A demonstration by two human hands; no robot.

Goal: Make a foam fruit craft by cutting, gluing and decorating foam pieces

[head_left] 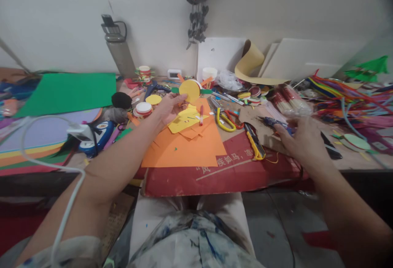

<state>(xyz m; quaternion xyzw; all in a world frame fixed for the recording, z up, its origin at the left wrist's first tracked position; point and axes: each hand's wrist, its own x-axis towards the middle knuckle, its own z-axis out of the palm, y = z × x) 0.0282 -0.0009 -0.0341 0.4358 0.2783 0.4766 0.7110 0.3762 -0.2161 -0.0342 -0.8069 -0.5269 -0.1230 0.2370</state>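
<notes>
My left hand [170,108] pinches the edge of a yellow paper disc [189,91]. Orange and green paper strips stick out around the disc, and a white rim shows behind it. Below lie cut yellow paper [184,120], a red marker pen [201,115] and orange paper sheets [184,151]. On the right, my right hand [303,137] is closed around a blue tool [272,121] with a dark pointed tip, which looks like a glue gun. Its handle is mostly hidden by the fingers.
Yellow-handled scissors [225,120] and a yellow utility knife [255,143] lie between my hands. A red cardboard sheet [196,182] overhangs the table's front edge. A grey bottle [119,53], green paper [70,92] and colourful pipe cleaners [346,90] are around. A white cable [78,178] crosses at left.
</notes>
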